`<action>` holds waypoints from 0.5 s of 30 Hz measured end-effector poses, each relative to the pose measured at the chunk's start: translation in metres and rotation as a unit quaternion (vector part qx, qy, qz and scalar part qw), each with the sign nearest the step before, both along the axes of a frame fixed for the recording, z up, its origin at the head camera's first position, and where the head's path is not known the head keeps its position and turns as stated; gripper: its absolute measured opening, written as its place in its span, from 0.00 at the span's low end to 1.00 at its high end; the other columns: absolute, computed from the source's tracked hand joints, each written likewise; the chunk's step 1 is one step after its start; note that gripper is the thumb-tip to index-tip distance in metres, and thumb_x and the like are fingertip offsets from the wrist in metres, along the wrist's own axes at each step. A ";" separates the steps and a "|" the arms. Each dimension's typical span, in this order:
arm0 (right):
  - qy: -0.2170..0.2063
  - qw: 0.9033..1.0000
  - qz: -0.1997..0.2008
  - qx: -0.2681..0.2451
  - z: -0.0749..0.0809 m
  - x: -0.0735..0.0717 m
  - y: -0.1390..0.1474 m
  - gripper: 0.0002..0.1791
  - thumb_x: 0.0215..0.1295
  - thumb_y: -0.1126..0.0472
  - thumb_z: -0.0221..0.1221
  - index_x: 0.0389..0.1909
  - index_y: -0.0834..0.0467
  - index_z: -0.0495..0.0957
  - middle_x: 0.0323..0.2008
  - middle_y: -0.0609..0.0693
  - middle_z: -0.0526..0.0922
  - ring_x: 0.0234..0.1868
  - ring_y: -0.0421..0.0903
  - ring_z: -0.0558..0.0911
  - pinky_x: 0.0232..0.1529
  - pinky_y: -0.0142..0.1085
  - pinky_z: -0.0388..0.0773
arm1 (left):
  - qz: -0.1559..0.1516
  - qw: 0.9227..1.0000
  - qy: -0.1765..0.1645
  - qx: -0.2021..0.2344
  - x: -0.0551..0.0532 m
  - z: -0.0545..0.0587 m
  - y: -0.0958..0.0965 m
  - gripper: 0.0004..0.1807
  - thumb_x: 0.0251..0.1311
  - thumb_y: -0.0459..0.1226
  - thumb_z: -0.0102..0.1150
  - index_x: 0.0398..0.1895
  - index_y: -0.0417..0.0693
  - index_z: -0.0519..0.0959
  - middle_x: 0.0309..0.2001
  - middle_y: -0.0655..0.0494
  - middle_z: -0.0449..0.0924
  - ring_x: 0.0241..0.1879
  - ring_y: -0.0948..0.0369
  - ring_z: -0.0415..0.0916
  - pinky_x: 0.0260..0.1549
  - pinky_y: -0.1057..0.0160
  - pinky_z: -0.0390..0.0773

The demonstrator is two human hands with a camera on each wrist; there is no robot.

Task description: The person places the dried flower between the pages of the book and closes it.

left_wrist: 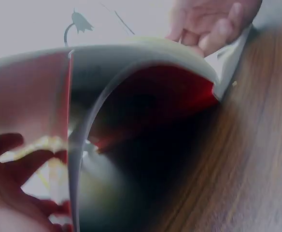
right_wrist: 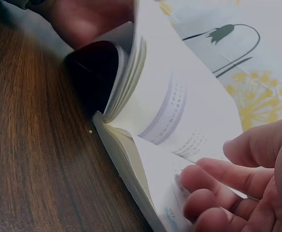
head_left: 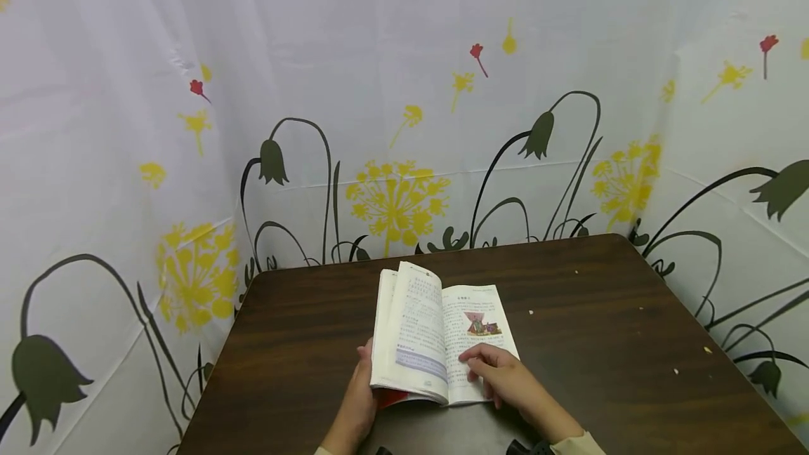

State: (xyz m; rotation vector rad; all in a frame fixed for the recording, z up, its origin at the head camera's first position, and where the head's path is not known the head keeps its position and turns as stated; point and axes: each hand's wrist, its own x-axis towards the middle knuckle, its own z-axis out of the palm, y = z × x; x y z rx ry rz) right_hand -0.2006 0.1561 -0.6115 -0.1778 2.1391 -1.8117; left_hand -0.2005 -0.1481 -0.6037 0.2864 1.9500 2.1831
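An open book [head_left: 468, 343] with printed text and a small coloured picture lies on the dark wooden table. Its left half, with a thick sheaf of pages [right_wrist: 165, 96], stands raised and curved, showing a red cover [left_wrist: 30, 96] beneath. My left hand [head_left: 362, 388] grips this raised half at its outer left side, bent fingers against the cover; the thumb's exact place is hidden. Over the lower right page hovers or rests my right hand [head_left: 505, 378], fingers loosely bent, thumb apart, nothing pinched between them. Whether its fingertips touch the paper I cannot tell.
The brown wood-grain table [head_left: 619, 343] extends on both sides of the book, with several tiny light specks [head_left: 676, 371] on its right part. A white curtain [head_left: 404, 55] printed with yellow, red and dark green flowers hangs behind the table.
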 end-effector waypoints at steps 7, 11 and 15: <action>0.000 1.000 0.012 -0.013 0.001 0.000 0.003 0.16 0.83 0.52 0.58 0.59 0.59 0.82 0.41 0.54 0.85 0.21 0.38 0.74 0.17 0.27 0.73 | 0.022 0.992 0.041 0.114 -0.006 0.001 -0.004 0.51 0.79 0.68 0.06 0.88 0.41 0.45 0.88 0.40 0.47 0.84 0.49 0.60 0.66 0.57 0.80; 0.001 1.000 0.011 -0.013 0.002 0.002 0.003 0.16 0.83 0.53 0.58 0.58 0.60 0.81 0.40 0.53 0.85 0.22 0.38 0.75 0.17 0.26 0.73 | -0.050 0.973 -0.074 0.211 -0.009 0.000 -0.008 0.58 0.74 0.74 0.06 0.88 0.36 0.27 0.88 0.29 0.26 0.88 0.33 0.35 0.73 0.54 0.74; -0.006 1.000 0.007 -0.018 0.002 0.002 0.004 0.16 0.83 0.53 0.58 0.58 0.60 0.82 0.40 0.53 0.85 0.22 0.38 0.75 0.17 0.27 0.73 | -0.088 0.964 -0.168 0.186 -0.006 0.003 -0.003 0.53 0.84 0.66 0.25 0.86 0.28 0.34 0.84 0.30 0.54 0.82 0.44 0.60 0.72 0.61 0.74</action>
